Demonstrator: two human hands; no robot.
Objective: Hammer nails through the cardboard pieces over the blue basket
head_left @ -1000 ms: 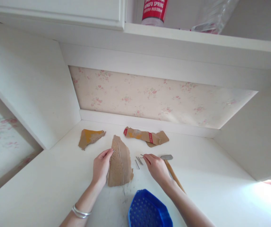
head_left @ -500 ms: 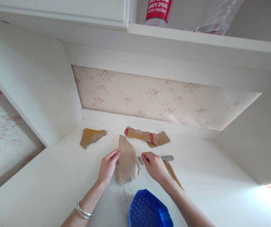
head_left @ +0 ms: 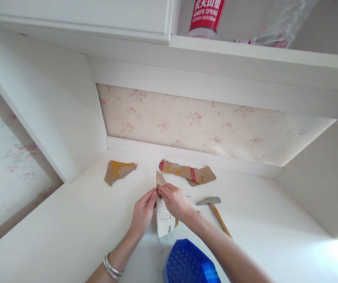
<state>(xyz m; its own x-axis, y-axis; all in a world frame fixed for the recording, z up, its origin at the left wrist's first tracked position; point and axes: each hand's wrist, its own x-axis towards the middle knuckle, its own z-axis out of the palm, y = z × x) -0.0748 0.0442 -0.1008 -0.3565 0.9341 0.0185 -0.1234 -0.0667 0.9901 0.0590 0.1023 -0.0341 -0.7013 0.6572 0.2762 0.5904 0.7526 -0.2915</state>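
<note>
A piece of corrugated cardboard [head_left: 163, 222], pale and dotted with many small dark holes, stands tilted on the white surface in front of me. My left hand [head_left: 143, 210] is closed at its left edge, thumb and fingers pinched on it. Across its upper part reaches my right hand [head_left: 175, 200], whose closed fingertips meet the left ones. Whatever lies between those right fingertips is too small to make out. A thin dark nail-like piece [head_left: 188, 196] shows just beyond the right hand. Thin dark bits [head_left: 160, 240] lie below the cardboard.
A blue tray with a dimpled floor [head_left: 173, 251] sits near me. To the right lies a hammer [head_left: 220, 220] with a wooden handle. Torn cardboard scraps [head_left: 118, 171] and a red-taped strip [head_left: 180, 169] lie at the back. Overhead, a shelf [head_left: 245, 51] holds a bottle [head_left: 206, 17].
My right hand has moved left, from beside the cardboard to its left edge, meeting my left hand. The cardboard is turned and now partly covered. The view has shifted slightly.
</note>
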